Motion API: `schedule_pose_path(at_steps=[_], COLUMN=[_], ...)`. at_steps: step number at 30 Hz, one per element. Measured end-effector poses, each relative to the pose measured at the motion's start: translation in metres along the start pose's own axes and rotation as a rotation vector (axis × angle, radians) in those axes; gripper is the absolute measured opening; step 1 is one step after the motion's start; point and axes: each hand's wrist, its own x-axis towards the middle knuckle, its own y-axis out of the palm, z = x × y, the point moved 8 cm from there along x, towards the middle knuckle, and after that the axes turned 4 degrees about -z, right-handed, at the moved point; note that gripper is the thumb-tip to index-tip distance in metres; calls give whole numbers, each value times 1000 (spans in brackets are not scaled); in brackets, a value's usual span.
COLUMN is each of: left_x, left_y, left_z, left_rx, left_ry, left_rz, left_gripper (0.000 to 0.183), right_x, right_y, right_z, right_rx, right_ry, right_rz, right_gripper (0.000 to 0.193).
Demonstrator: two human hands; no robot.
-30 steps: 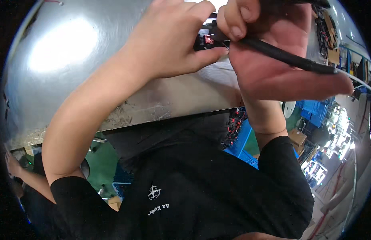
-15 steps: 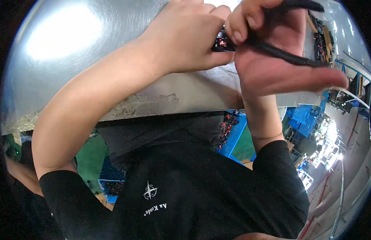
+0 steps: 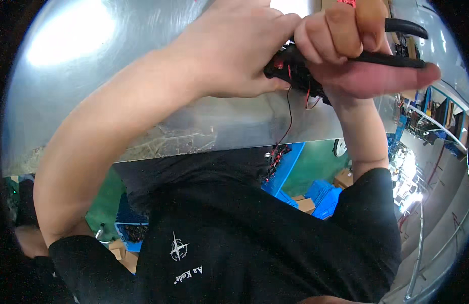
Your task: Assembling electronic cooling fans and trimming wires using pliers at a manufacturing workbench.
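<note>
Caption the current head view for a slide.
Over a metal table, the left hand holds a black part with thin wires, while the right hand grips a two-handled black tool.

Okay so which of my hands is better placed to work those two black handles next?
Probably your right hand: its fingers are already curled around the black handles. Your left hand is on the black part, clear of both handles.

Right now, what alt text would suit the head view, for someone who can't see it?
A person's left hand holds a small black-and-red assembly over a metal table, while the right hand, close beside it, grips a black two-handled tool, its working end hidden. Thin wires hang from the assembly; a blue crate shows below the table.
</note>
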Motion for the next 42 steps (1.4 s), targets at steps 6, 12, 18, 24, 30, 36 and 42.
schedule_pose_path(at_steps=[6, 12, 18, 24, 30, 36, 42], left_x=[3, 2, 8, 8, -12, -2, -4], left_y=[1, -3, 0, -8, -9, 4, 7], left_z=[-1, -1, -1, 0, -21, -3, -4], left_rx=[-45, -99, -9, -151, 316, 229, 236], left_ry=[131, 136, 100, 151, 292, 11, -43], left_rz=[1, 44, 271, 111, -290, -234, -214], left_gripper=[49, 48, 43, 41, 46, 63, 61], right_x=[11, 16, 19, 16, -2, -17, 12], right_y=[6, 20, 28, 41, -4, -36, -17], right_z=[-7, -13, -15, -16, -3, 4, -21], right_rx=[379, 708, 744, 814, 263, 589, 703], right_ry=[-177, 17, -289, -148, -69, -485, -582], right_rz=[485, 656, 1379, 1575, -70, -19, 114], right_gripper=[75, 60, 36, 43, 118, 126, 81])
